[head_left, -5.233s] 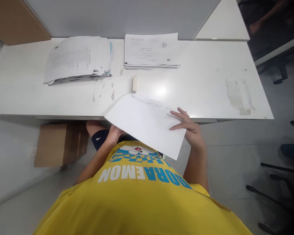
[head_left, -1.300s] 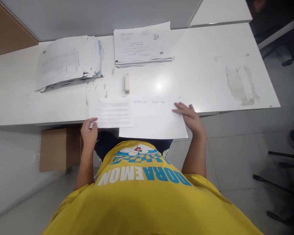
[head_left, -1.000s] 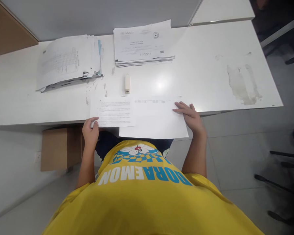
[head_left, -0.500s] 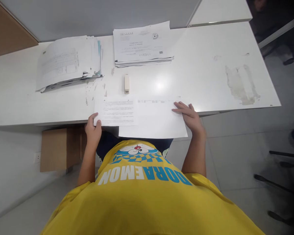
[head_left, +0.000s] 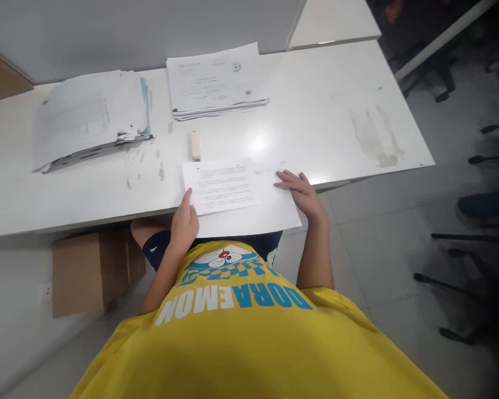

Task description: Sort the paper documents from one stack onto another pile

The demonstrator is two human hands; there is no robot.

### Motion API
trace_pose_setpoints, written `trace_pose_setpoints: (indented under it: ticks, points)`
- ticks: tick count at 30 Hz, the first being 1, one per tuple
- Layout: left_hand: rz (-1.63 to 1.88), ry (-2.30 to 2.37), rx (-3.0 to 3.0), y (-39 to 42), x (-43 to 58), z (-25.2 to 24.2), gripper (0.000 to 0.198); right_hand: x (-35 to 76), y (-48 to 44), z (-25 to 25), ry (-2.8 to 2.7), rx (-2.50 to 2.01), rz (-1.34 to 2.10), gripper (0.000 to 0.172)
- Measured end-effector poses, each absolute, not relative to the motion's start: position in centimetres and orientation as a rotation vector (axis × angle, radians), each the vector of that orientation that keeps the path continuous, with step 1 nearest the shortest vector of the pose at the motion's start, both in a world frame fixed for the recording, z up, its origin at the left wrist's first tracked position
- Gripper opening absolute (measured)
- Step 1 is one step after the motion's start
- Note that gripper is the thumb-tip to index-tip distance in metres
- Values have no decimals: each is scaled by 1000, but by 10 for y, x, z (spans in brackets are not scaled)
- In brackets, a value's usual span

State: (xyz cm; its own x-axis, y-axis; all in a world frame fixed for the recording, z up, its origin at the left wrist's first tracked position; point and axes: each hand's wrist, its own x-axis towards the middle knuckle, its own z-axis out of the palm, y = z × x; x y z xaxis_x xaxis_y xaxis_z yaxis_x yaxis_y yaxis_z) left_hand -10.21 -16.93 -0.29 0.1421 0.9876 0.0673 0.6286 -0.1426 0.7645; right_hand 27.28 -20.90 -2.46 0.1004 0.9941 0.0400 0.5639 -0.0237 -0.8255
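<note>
A printed sheet (head_left: 222,185) lies on top of a larger blank white sheet (head_left: 270,213) at the near edge of the white desk (head_left: 324,111). My left hand (head_left: 184,223) grips the printed sheet at its lower left corner, thumb on top. My right hand (head_left: 301,191) rests with fingers stretched flat on the right side of the blank sheet, which overhangs the desk edge toward my yellow shirt.
A small white stapler (head_left: 195,146) lies just beyond the sheets. An untidy paper pile (head_left: 89,116) sits at the back left and a neater stack (head_left: 216,83) at the back middle. A cardboard box (head_left: 91,269) stands under the desk. Chair legs (head_left: 461,277) are at right.
My left hand has slid the printed sheet to the right, over the blank sheet. The right hand has stayed on the blank sheet. The view has shifted, so everything sits further left.
</note>
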Motion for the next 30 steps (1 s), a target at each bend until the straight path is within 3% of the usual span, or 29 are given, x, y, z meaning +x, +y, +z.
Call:
trace_pose_setpoints:
  ticks: [15, 23, 27, 30]
  points:
    - [452, 1730, 2152, -160, -99, -7, 63, 261, -202, -35, -1564, -1810, 559, 41]
    - [77, 1840, 2150, -155, -88, 14, 61, 247, -250, -58, -869, -2001, 198, 52]
    - [-64, 1880, 2181, -159, -82, 29, 59, 240, -273, -57, -536, -1887, 597, 52]
    - [102, 1892, 2247, -160, -85, 27, 58, 231, -275, -48, -546, -1756, 1014, 52]
